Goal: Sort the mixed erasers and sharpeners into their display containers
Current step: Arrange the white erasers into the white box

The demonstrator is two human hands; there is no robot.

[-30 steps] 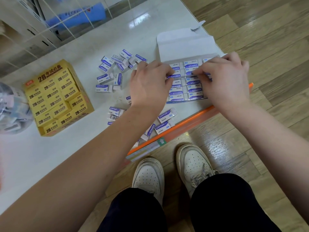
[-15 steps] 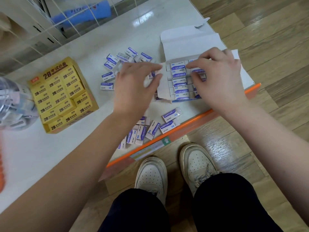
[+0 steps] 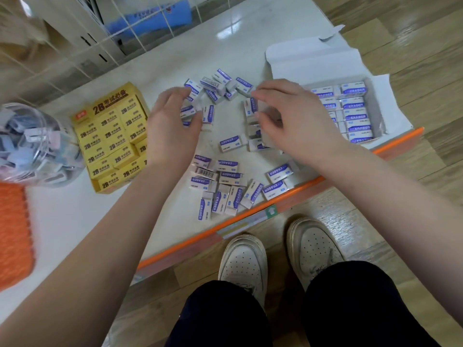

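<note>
Far left of the left hand I see the clear jar (image 3: 32, 146) of sharpeners, and just beside that hand the yellow box (image 3: 110, 136) of 2B erasers, both standing on the bench (image 3: 75, 221). My left hand (image 3: 172, 121) has come away from the white box (image 3: 313, 63), where it was half a second ago, and now sits over the loose erasers (image 3: 226, 176). Its fingers curl down on a couple of them, but the blur means I cannot tell whether it grips any. More loose ones lie between the two hands and nearer me than both. My right hand (image 3: 293, 116) has also left the box and its thumb and forefinger pinch one eraser (image 3: 251, 108) at the edge of the far cluster. To the right of that hand the white box is uncovered again, lid flap open, with packed erasers (image 3: 354, 103) lined up in rows inside
</note>
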